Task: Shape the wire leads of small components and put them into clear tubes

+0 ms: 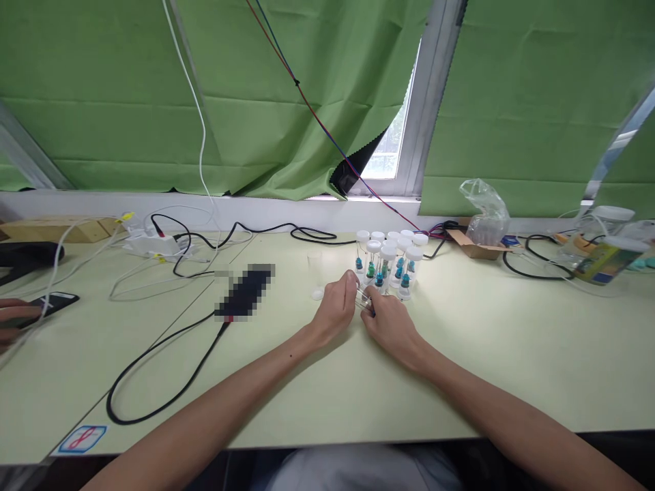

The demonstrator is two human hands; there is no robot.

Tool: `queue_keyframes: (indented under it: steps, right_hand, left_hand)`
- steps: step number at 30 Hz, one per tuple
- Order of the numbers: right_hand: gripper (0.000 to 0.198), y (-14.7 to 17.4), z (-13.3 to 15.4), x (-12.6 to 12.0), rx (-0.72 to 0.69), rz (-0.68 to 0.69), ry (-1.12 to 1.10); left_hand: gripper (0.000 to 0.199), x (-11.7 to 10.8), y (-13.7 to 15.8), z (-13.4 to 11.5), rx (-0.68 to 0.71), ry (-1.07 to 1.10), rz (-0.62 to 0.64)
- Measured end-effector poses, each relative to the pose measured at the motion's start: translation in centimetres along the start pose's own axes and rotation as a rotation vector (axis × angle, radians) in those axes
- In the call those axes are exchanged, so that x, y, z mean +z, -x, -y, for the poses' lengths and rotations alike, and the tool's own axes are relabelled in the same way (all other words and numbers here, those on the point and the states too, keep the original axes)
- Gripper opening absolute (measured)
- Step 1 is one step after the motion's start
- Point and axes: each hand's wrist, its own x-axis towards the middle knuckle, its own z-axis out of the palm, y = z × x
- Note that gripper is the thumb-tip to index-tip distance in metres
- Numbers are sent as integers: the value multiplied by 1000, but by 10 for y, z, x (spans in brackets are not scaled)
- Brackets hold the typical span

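Two hands: left hand (336, 307) and right hand (391, 322) both grip a small clear object (363, 297), details obscured.
Clear object: between the hands, just in front of the capped vials (387, 262).
Capped vials: upright cluster, blue and green contents.
White cap (317, 294): lies on the table (512, 354).

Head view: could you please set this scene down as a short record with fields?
Left hand: fingers closed on a clear piece, partly hidden
Right hand: fingers closed on the same piece
Behind the hands: clustered vials, white caps, blue or green contents
Left of the vials: clear cup, pale lid lying by it
Far left: another person's hand, at a phone
Surface: pale table
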Motion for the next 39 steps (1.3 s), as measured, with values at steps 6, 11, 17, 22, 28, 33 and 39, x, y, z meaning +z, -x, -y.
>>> queue_keyframes:
  steps: [6,11,17,22,28,33,39]
  right_hand:
    - [15,0,0,2,-2,-2,-26]
    - [14,0,0,2,-6,-1,-44]
    - [15,0,0,2,6,10,-52]
    - [15,-1,0,2,3,4,-88]
    - [13,-6,6,-7,25,0,-308]
    - [13,-8,13,-15,183,211,-683]
    - [16,-7,13,-19,324,389,-1076]
  left_hand:
    - [42,0,0,0,5,-8,0]
    - [40,-1,0,-1,21,0,8]
    - [40,-3,-1,-2,25,-25,41]
    - [41,-6,-4,-3,14,13,64]
    - [52,-7,-8,-6,-197,411,125]
    - [53,-6,-8,-8,-294,664,168]
    - [61,-5,-7,-7,-311,658,136]
